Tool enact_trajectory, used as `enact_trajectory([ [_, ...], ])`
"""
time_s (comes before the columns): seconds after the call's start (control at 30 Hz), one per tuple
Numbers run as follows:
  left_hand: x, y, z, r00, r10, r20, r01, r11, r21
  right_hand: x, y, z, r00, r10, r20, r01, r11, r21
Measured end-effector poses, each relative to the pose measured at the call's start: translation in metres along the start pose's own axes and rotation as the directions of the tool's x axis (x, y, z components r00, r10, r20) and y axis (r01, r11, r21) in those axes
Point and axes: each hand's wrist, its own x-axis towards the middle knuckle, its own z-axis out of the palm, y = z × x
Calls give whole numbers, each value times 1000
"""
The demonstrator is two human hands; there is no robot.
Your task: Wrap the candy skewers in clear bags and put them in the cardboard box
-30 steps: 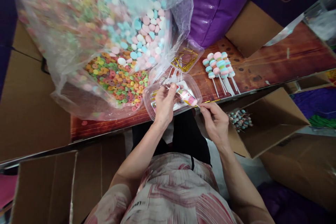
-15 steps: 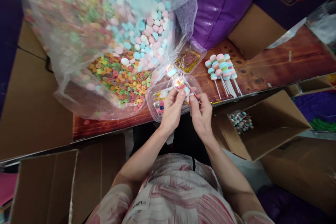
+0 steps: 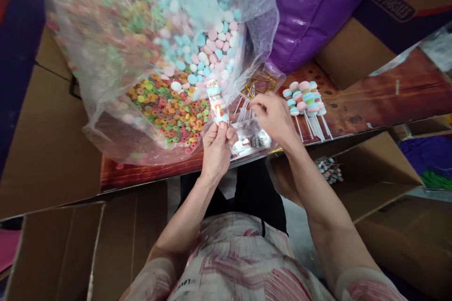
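Observation:
My left hand (image 3: 216, 148) is closed around the lower end of a candy skewer (image 3: 218, 106) in a clear printed wrapper, held upright with pink, blue and orange sweets showing. My right hand (image 3: 273, 115) is beside the tray of gold twist ties (image 3: 264, 83), with its fingers curled together; whatever lies between the fingertips is hidden. Below the hands, clear printed wrappers (image 3: 249, 138) lie in a plastic tray, and white sticks (image 3: 242, 109) are behind them. To the right, several unwrapped candy skewers (image 3: 305, 98) lie stacked on the table.
A large clear bag (image 3: 88, 84) of ring candies (image 3: 169, 115) and marshmallows (image 3: 212, 51) fills the table's left. Behind are a purple bag (image 3: 303, 9) and a carton (image 3: 349, 51). Below right, an open cardboard box (image 3: 381, 160) contains wrapped skewers (image 3: 329, 170).
My right hand has let go of the wrapped skewer and moved up and right to the twist ties. My left hand has shifted left with the skewer, now more upright.

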Motion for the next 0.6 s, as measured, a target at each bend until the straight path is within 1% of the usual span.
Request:
enact_trajectory([
  [0.03, 0, 1, -2, 1000, -29, -9, 29, 999, 19, 17, 5, 0, 998, 61, -36, -65, 991, -117],
  [0.1, 0, 2, -5, 995, -99, -11, 100, 993, 69, 45, 12, 6, 985, 171, -11, -167, 944, -285],
  [0.17, -1, 2, -8, 987, -164, 7, 162, 981, 107, 63, 19, 15, 969, 241, 48, -206, 904, -375],
  [0.23, -2, 3, -11, 977, -210, 42, 203, 971, 129, 71, 24, 22, 966, 247, 80, -195, 892, -407],
  [0.33, -2, 4, -12, 971, -218, 93, 203, 968, 150, 70, 35, 27, 979, 182, 89, -133, 910, -392],
  [0.4, -1, 3, -12, 975, -198, 98, 181, 970, 164, 68, 42, 27, 989, 135, 56, -108, 932, -347],
  [0.5, 1, -1, -11, 989, -140, 53, 129, 977, 170, 63, 48, 24, 994, 86, -70, -100, 969, -226],
  [0.6, 2, -4, -10, 995, -95, 8, 93, 984, 154, 53, 45, 17, 976, 113, -186, -146, 974, -175],
])
